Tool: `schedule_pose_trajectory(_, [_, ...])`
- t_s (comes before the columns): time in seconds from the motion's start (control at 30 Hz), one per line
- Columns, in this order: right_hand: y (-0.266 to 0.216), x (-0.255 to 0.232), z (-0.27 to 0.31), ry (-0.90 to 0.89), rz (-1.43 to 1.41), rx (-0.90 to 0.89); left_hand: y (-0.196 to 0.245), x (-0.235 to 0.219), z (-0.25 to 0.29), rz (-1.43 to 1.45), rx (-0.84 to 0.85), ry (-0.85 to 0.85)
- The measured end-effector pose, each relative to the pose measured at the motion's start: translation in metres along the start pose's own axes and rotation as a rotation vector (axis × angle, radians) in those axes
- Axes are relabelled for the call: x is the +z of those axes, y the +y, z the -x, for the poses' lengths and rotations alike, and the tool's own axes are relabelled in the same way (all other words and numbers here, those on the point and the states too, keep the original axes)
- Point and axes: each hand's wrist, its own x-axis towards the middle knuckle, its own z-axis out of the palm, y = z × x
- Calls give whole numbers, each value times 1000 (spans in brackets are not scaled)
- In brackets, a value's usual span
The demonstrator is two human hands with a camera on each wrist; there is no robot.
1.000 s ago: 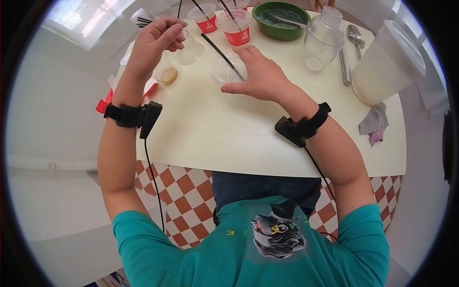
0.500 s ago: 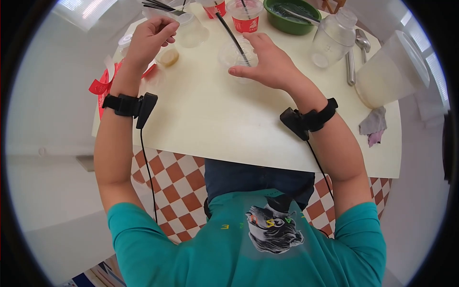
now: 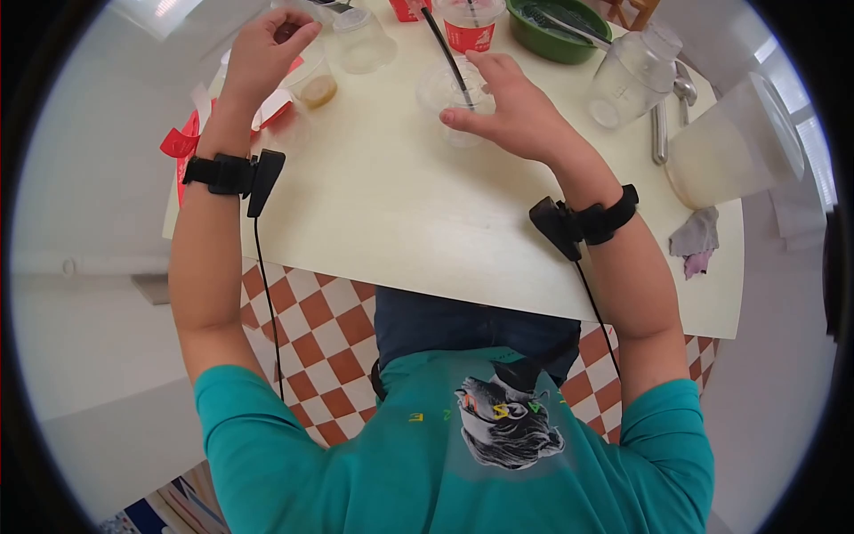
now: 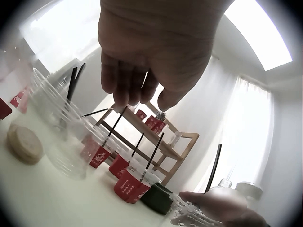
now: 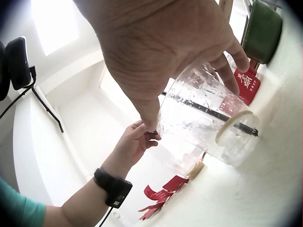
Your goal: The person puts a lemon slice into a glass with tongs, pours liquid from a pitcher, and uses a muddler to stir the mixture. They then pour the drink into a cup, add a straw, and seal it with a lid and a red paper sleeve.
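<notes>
The right hand (image 3: 516, 111) grips a clear cup (image 5: 187, 123) at its upper part, thumb on one side and fingers bent round the other. The cup stands on the pale table (image 3: 382, 205), droplets on its wall, with a black straw (image 3: 442, 40) leaning inside and rising past the rim. The left hand (image 3: 269, 53) is raised above the far left part of the table, fingers loosely bent and thumb apart from them; it seems to hold nothing, though the dim wrist view makes that hard to settle. Below and beside it are an empty-looking tub (image 3: 360, 44) and a clear container with a tan bottom (image 3: 318, 89), near some red paper (image 3: 181, 142). Beyond the gripped cup is a red-banded cup (image 3: 470, 37) with its own straw, and next to that a green bowl (image 3: 543, 44). Farther right are a clear bottle (image 3: 623, 89), a metal utensil (image 3: 659, 133), a large cloudy pitcher (image 3: 725, 147) and a grey rag (image 3: 694, 233).
</notes>
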Motion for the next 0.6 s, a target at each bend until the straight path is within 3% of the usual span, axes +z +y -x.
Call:
schedule_pose_trajectory(0.07, [5,0,-2,-14,-18,-12,0,-11,7,-138,-22,137])
schedule_pose_trajectory(0.13, [10,1,-4,26,-90,-54,-29,-30,9,-210,-14,178])
schedule_pose_trajectory(0.2, [7,0,-2,27,-148,-40,-60,-49,15,-386,-146,274])
schedule_pose_trajectory(0.27, [8,0,-2,32,-209,-20,-92,-64,25,-507,-179,262])
schedule_pose_trajectory(0.33, [9,-1,-4,72,-98,-39,-103,-71,38,-624,-382,144])
schedule_pose_trajectory(0.43, [14,1,-8,207,-72,-7,-118,-75,52,-685,-440,51])
schedule_pose_trajectory(0.57, [8,-13,-7,173,-32,62,-133,-67,69,-701,-438,11])
schedule_pose_trajectory(0.6, [8,-14,-8,179,-31,55,-138,-67,74,-584,-453,-13])
